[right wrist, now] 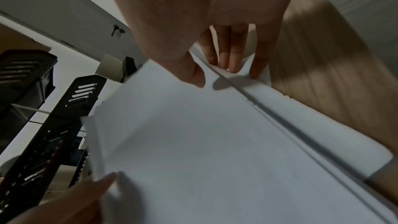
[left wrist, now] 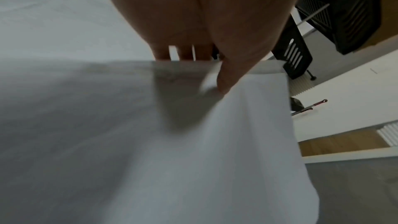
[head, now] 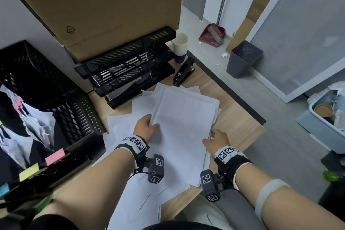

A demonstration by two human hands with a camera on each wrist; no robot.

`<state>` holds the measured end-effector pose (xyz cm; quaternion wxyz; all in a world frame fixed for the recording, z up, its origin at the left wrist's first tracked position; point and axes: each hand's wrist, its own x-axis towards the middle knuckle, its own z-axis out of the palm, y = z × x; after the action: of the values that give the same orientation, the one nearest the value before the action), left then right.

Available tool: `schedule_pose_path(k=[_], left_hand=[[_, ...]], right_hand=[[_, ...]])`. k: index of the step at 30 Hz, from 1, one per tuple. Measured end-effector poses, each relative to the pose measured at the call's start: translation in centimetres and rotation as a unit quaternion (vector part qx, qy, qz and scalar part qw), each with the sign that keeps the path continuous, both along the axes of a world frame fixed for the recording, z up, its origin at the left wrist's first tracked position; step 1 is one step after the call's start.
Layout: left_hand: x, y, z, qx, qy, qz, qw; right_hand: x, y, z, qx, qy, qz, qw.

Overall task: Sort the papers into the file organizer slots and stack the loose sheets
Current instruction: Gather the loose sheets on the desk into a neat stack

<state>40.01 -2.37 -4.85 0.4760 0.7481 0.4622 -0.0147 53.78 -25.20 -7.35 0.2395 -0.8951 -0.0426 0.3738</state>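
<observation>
While both hands grip them, smooth white rectangular sheets flex.

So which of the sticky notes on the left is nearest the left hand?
The pink sticky note low on the black organizer, just left of the left hand; the yellow, blue and upper pink ones sit farther away.

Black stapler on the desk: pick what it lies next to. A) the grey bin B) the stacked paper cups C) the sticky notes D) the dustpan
B: the black stapler lies on the desk just in front of the stacked paper cups, right of the file organizer.
</observation>
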Motion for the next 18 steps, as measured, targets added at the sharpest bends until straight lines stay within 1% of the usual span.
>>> schedule_pose_path(k=[2,3,4,6,8,11,15,17,18], left_hand=[[0.3,0.4,-0.6,0.083,0.095,-0.034,0.991],[0.3,0.4,-1.0,0.108,0.145,-0.05,0.982],[0.2,0.2,-1.2,0.112,0.173,-0.055,0.977],[-0.1,-0.1,-1.6,0.107,0.183,-0.052,0.976],[-0.3,0.1,-1.8,0.134,0.186,-0.065,0.971],[-0.5,1.4,-1.5,0.175,0.212,-0.116,0.955],[-0.7,2.6,-1.1,0.202,0.24,-0.207,0.927],[-0.8,2.6,-1.0,0.232,0.242,-0.224,0.915],[-0.8,2.7,-0.9,0.241,0.239,-0.221,0.914]], right_hand=[[0.1,0.1,-0.7,0.023,0.022,-0.01,0.999],[-0.1,0.4,-0.3,0.037,0.039,-0.022,0.998],[-0.2,0.6,-0.2,0.048,0.055,-0.031,0.997],[-0.1,0.8,-0.5,0.051,0.073,-0.029,0.996],[0.0,1.0,-0.6,0.052,0.064,-0.019,0.996],[-0.2,1.2,-0.1,0.045,0.042,-0.007,0.998],[-0.5,1.5,0.5,0.067,0.052,-0.041,0.996],[-0.6,1.5,0.5,0.07,0.054,-0.049,0.995],[-0.6,1.5,0.5,0.068,0.059,-0.053,0.995]])
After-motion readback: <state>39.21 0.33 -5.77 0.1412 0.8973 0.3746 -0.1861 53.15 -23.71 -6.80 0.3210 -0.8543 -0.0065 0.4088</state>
